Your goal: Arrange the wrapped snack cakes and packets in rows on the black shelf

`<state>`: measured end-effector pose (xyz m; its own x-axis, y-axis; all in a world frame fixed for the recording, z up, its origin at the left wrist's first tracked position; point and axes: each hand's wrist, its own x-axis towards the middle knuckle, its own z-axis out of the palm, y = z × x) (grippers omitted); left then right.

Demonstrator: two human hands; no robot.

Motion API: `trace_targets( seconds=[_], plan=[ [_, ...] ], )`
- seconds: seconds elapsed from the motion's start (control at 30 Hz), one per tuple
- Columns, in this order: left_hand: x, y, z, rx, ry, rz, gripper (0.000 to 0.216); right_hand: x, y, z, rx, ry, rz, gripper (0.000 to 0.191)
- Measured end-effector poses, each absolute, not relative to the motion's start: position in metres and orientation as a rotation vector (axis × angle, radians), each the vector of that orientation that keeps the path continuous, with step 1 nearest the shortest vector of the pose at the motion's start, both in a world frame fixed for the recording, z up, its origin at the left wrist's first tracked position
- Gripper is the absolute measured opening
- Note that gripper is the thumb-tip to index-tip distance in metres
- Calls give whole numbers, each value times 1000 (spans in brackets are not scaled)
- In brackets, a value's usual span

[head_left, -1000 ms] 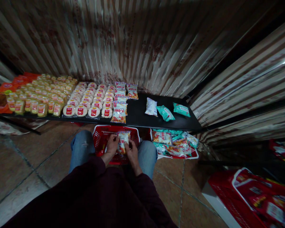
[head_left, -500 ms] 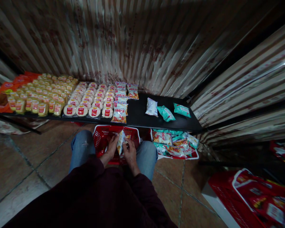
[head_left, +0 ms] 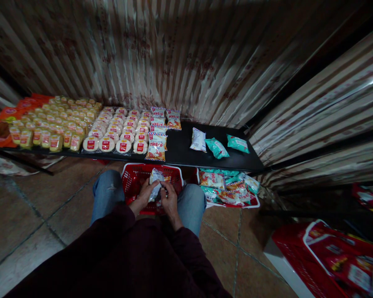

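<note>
Over a red plastic basket (head_left: 131,173) between my knees, I hold a snack packet (head_left: 155,182), its whitish printed side facing up. My left hand (head_left: 145,195) is closed around the packet's left side. The fingers of my right hand (head_left: 170,200) are bent and pinch at its lower right edge; the fingertips are partly hidden. Below the packet, part of another orange and white wrapper (head_left: 167,179) shows inside the basket, whose bottom is dark.
A low black shelf (head_left: 182,149) carries rows of yellow wrapped cakes (head_left: 56,142), round white packs (head_left: 123,145), striped-edge packets (head_left: 156,147) and teal packets (head_left: 217,148). A second basket (head_left: 257,203) of mixed packets stands right. Further right is a red box (head_left: 292,244).
The packet in my hands has turned from edge-on to showing its whitish side, tilting left. My left hand has shifted slightly; my right hand stays nearly in place.
</note>
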<state>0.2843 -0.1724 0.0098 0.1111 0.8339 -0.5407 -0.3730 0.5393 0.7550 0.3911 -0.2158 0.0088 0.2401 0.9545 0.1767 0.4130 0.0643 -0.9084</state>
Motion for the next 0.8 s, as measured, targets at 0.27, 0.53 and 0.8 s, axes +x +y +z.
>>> trace_targets(
  seconds=[0.27, 0.53, 0.8],
  plan=[
    [281, -174, 1, 373, 1044, 924, 56, 394, -216, 1, -1611, -1204, 641, 31],
    [280, -174, -5, 382, 986, 960, 50, 403, -216, -13, -1754, -1130, 593, 40],
    [279, -174, -6, 254, 992, 920, 47, 399, -221, -14, -1759, -1007, 902, 48]
  ],
)
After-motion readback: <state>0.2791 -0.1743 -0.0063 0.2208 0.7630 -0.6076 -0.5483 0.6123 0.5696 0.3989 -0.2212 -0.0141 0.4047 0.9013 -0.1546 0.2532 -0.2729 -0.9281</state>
